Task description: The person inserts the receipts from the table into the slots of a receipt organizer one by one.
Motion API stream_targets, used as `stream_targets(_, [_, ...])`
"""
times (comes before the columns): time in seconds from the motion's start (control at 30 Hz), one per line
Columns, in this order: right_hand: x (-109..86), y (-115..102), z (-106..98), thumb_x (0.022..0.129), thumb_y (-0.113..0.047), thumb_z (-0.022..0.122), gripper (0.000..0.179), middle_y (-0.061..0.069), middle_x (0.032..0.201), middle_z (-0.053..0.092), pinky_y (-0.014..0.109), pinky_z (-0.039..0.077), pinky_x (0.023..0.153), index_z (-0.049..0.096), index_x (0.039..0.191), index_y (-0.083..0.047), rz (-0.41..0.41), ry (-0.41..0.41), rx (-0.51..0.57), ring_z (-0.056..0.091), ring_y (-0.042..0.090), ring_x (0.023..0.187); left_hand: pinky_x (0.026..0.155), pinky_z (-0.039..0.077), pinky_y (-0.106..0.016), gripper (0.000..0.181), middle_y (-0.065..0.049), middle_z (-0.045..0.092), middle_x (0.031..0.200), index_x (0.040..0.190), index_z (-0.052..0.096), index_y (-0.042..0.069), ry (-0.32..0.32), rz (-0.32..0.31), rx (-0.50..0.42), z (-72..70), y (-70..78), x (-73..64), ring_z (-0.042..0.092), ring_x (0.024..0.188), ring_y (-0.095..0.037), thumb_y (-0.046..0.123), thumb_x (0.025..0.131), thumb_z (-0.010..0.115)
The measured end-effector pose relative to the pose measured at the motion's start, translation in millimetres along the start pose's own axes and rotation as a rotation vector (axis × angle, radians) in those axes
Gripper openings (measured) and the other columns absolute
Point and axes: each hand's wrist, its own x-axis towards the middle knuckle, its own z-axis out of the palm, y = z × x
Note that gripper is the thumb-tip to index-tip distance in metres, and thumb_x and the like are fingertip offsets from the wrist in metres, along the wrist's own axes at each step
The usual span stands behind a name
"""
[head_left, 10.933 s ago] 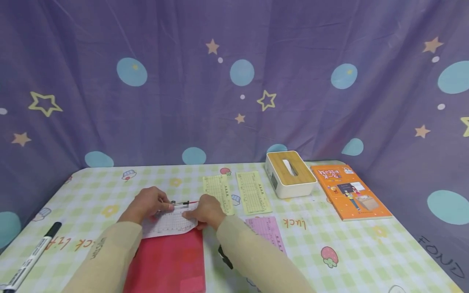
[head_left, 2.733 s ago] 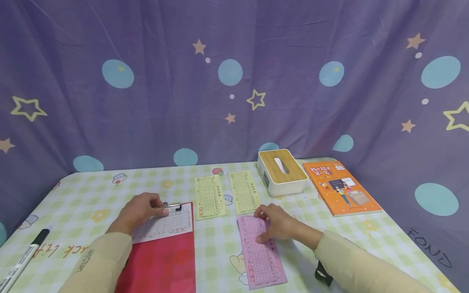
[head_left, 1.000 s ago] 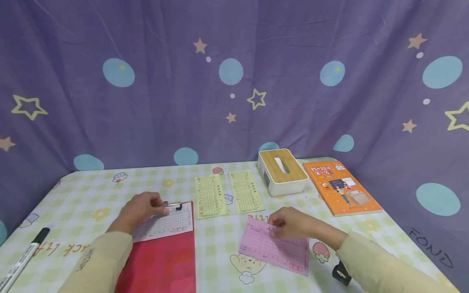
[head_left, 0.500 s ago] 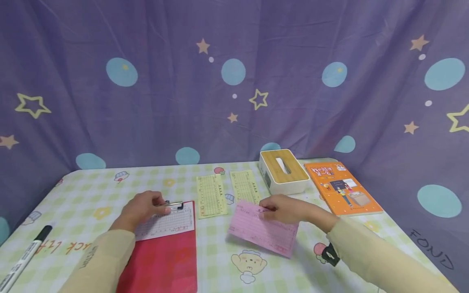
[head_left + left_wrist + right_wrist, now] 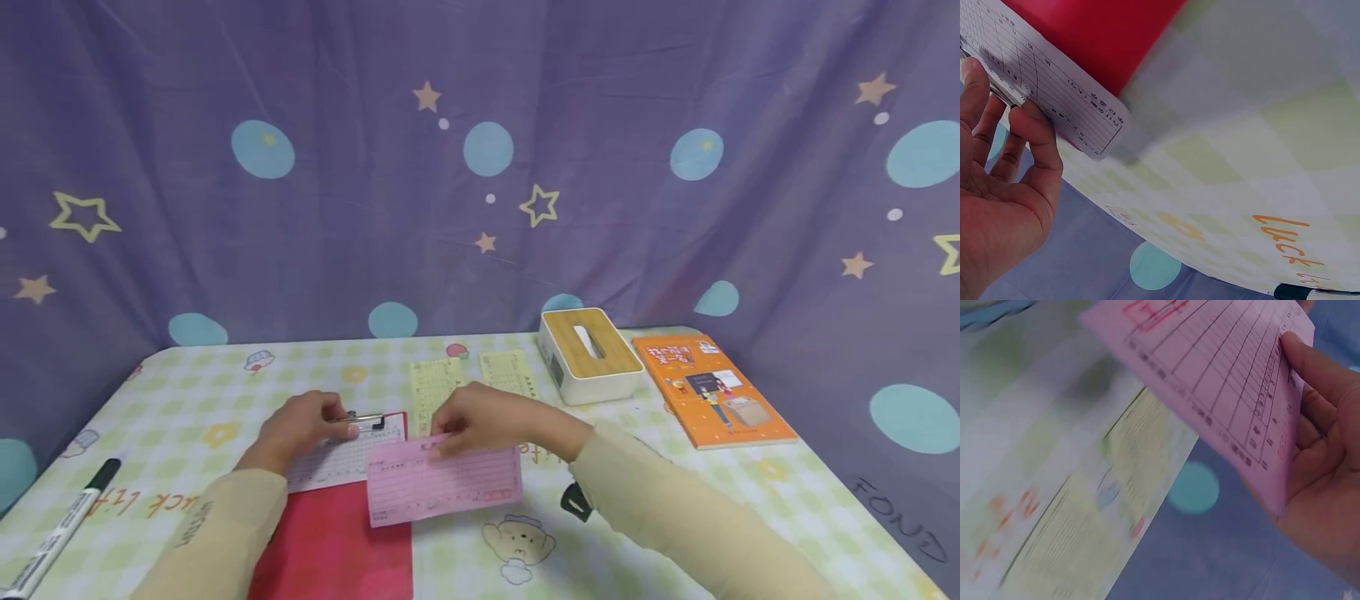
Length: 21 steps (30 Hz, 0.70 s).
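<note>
Both the right hand (image 5: 483, 421) and the pink slip (image 5: 442, 483) have moved left since half a second ago, from the near side of the right yellow slip (image 5: 508, 372) over to the right edge of the red clipboard (image 5: 333, 542). The pink slip is up off the bench (image 5: 172, 417) and tilted, its left end in front of part of the clipboard and the white form (image 5: 326, 467) in the head view; whether it touches either one I cannot tell. The right hand's grip pinches it at the far edge, thumb on the printed face and fingers behind. The left hand (image 5: 300, 429) has kept its place, its grip pinching the clip (image 5: 366, 419) at the clipboard's far end. The white form lies across that end, its far edge at the clip, and its left end sticks out a little past the clipboard. Beyond the pink slip, the left yellow slip (image 5: 435, 383) lies beside the right one, near but apart, each partly hidden behind the right hand. Farther right are a tissue box (image 5: 592, 371) with a wooden top and, just beside it, an orange book (image 5: 716, 392). A black-capped marker (image 5: 63, 533) lies at the near left. A checked cloth (image 5: 787, 492) covers the bench, and a purple curtain (image 5: 337, 208) hangs along the far side
</note>
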Motion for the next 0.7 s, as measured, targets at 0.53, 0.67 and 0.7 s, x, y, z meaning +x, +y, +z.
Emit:
stream_targets(0.53, [87.6,-27,55,0.091,-0.034,0.078,0.019,-0.012,0.064,0.046,0.017,0.031,0.058,0.072,0.080,-0.019,0.060,0.058,-0.254,0.038,0.002,0.062,0.074,0.046,-0.044,0.018,-0.002,0.065,0.083,0.084,0.065,0.010,0.013,0.069,0.017,-4.0,0.7,-0.3,0.055,0.077,-0.022,0.019,0.086,0.080])
stream_targets(0.67, [103.0,-26,69,0.090,-0.036,0.079,0.020,-0.015,0.067,0.055,0.016,0.035,0.059,0.073,0.081,-0.020,0.100,0.121,-0.217,0.043,0.002,0.063,0.075,0.047,-0.046,0.013,-0.004,0.067,0.085,0.083,0.066,0.011,0.018,0.066,0.040,-5.3,0.7,-1.3,0.058,0.080,-0.023,0.015,0.086,0.077])
stream_targets(0.7, [106.4,-26,72,0.089,-0.037,0.080,0.021,-0.015,0.068,0.055,0.017,0.036,0.059,0.072,0.080,-0.020,0.117,0.133,-0.210,0.045,0.002,0.064,0.075,0.047,-0.046,0.012,-0.004,0.067,0.086,0.082,0.066,0.011,0.021,0.067,0.047,-5.4,0.5,-1.4,0.059,0.081,-0.023,0.015,0.086,0.077])
